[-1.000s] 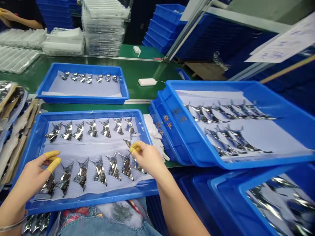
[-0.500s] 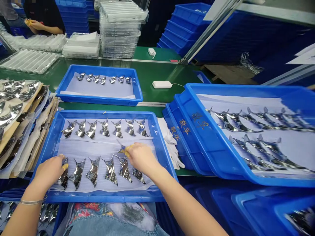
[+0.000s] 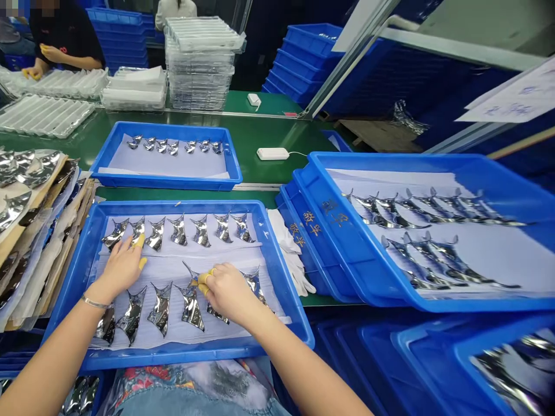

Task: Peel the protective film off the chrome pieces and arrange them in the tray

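A blue tray (image 3: 277, 271) lined with white paper lies in front of me, holding two rows of shiny chrome fin-shaped parts (image 3: 177, 230). My left hand (image 3: 122, 264), with yellow finger cots, lies flat on the paper, its fingertips touching a part in the upper row. Fingers of my right hand (image 3: 224, 289), also in yellow cots, are pinched on a chrome part (image 3: 191, 271) over the lower row.
A second blue tray (image 3: 108, 159) with one row of parts sits on the green belt behind. Tilted stacked blue trays (image 3: 321, 231) with longer chrome parts stand on the right. Cardboard sheets with parts (image 3: 26, 196) pile on the left. White gloves (image 3: 290, 254) lie between trays. Another person (image 3: 60, 46) works at the far left.
My left hand moved up from the lower row's left end to the upper row. My right hand shifted left with the pinched part.
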{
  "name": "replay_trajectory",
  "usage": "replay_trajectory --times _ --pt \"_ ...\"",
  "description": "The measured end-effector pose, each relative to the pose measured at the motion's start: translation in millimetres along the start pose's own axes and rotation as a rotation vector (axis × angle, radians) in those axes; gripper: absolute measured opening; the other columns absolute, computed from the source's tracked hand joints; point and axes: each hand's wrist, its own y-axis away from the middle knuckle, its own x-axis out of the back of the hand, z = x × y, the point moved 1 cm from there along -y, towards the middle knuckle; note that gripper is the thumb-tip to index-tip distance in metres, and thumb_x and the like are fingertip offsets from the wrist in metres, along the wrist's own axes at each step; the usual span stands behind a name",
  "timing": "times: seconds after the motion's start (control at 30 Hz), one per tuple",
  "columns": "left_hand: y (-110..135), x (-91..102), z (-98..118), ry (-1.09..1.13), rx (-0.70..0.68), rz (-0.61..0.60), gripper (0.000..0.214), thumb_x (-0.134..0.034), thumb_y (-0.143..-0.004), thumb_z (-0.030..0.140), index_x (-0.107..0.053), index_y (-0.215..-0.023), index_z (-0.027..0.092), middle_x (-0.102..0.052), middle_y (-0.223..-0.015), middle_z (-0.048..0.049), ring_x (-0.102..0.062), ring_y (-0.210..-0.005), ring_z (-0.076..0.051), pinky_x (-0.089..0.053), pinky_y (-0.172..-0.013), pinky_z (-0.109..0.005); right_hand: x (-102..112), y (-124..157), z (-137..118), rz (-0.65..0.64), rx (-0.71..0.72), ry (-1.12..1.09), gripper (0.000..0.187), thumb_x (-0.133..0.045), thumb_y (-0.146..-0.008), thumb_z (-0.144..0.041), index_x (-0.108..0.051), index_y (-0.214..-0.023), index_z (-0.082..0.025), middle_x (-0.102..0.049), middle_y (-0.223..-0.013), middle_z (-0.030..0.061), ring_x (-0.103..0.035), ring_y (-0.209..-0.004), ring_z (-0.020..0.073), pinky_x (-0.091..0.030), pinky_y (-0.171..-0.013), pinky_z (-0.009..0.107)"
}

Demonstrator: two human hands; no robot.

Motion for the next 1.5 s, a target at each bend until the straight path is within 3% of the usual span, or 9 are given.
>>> replay_trajectory --times 0.1,0.3,0.57,0.77,0.87,1.0,1.17,1.27,1.5 --pt "-13 -0.4 16 -0.004 -0.046 0.062 0.040 -0.061 -0.096 0.032 -0.058 -0.133 0.016 -0.057 -0.143 -0.0134 -0.047 -0.138 -0.033 -0.034 -0.113 -0.060 -7 23 8 0.064 -0.068 -0.032 0.012 -0.063 -0.088 -0.015 -0.075 -0.090 -0.014 -0.073 -0.078 0.0097 -0.065 -0.080 0.0229 -0.041 -0.073 0.033" --pt "-36 -1.9 76 0.007 -0.278 0.094 0.039 -0.061 -0.097 0.030 -0.058 -0.134 0.017 -0.058 -0.142 -0.0125 -0.047 -0.137 -0.033 -0.036 -0.112 -0.060 -12 53 15 0.228 -0.108 -0.088 0.012 -0.063 -0.089 -0.016 -0.075 -0.092 -0.016 -0.073 -0.077 0.0072 -0.064 -0.077 0.0215 -0.042 -0.072 0.033" --pt "-51 -3.7 103 -0.041 -0.334 0.105 0.038 -0.064 -0.095 0.029 -0.059 -0.132 0.017 -0.059 -0.140 -0.0123 -0.050 -0.134 -0.033 -0.038 -0.111 -0.061 -23 78 25 0.460 -0.082 -0.144 0.004 -0.068 -0.086 -0.017 -0.072 -0.087 -0.017 -0.071 -0.071 0.0044 -0.060 -0.069 0.0202 -0.042 -0.067 0.032" --pt "-75 1.1 166 -0.033 -0.498 0.088 0.043 -0.062 -0.096 0.030 -0.055 -0.137 0.019 -0.056 -0.143 -0.0121 -0.048 -0.136 -0.033 -0.037 -0.111 -0.061 -22 89 28 0.563 -0.059 -0.176 0.003 -0.068 -0.085 -0.017 -0.070 -0.087 -0.017 -0.069 -0.069 0.0039 -0.059 -0.067 0.0197 -0.042 -0.066 0.031" --pt "-81 -2.1 185 -0.030 -0.551 0.041 0.041 -0.063 -0.095 0.029 -0.057 -0.134 0.018 -0.058 -0.140 -0.0117 -0.052 -0.132 -0.032 -0.041 -0.109 -0.060 -18 98 30 0.640 -0.056 -0.232 0.004 -0.066 -0.087 -0.016 -0.069 -0.089 -0.017 -0.069 -0.070 0.0037 -0.058 -0.066 0.0190 -0.041 -0.065 0.031" --pt "-91 3.6 180 -0.038 -0.478 0.010 0.039 -0.064 -0.095 0.031 -0.059 -0.132 0.019 -0.059 -0.139 -0.0116 -0.056 -0.127 -0.031 -0.045 -0.105 -0.058 -16 110 35 0.718 -0.059 -0.288 0.007 -0.060 -0.092 -0.018 -0.067 -0.091 -0.017 -0.069 -0.070 0.0032 -0.057 -0.065 0.0182 -0.041 -0.066 0.030" --pt "-122 24.2 151 -0.083 -0.143 0.013 0.037 -0.061 -0.097 0.034 -0.058 -0.131 0.019 -0.063 -0.131 -0.0114 -0.063 -0.115 -0.028 -0.053 -0.096 -0.052 -18 114 40 0.728 -0.066 -0.310 0.009 -0.058 -0.093 -0.018 -0.067 -0.089 -0.017 -0.068 -0.069 0.0028 -0.056 -0.064 0.0180 -0.040 -0.065 0.029" --pt "-139 27.2 137 -0.118 0.008 -0.079 0.032 -0.062 -0.096 0.034 -0.062 -0.124 0.017 -0.067 -0.122 -0.0100 -0.067 -0.103 -0.025 -0.058 -0.087 -0.047 -20 114 43 0.709 -0.075 -0.328 0.009 -0.059 -0.092 -0.018 -0.067 -0.088 -0.017 -0.068 -0.069 0.0028 -0.056 -0.064 0.0183 -0.040 -0.065 0.030" --pt "-149 17.9 137 -0.152 0.040 -0.224 0.029 -0.063 -0.096 0.033 -0.064 -0.119 0.016 -0.068 -0.118 -0.0089 -0.068 -0.100 -0.023 -0.058 -0.085 -0.044 -21 120 48 0.748 -0.082 -0.368 0.012 -0.056 -0.094 -0.019 -0.066 -0.087 -0.017 -0.065 -0.067 0.0022 -0.053 -0.062 0.0169 -0.039 -0.063 0.029"
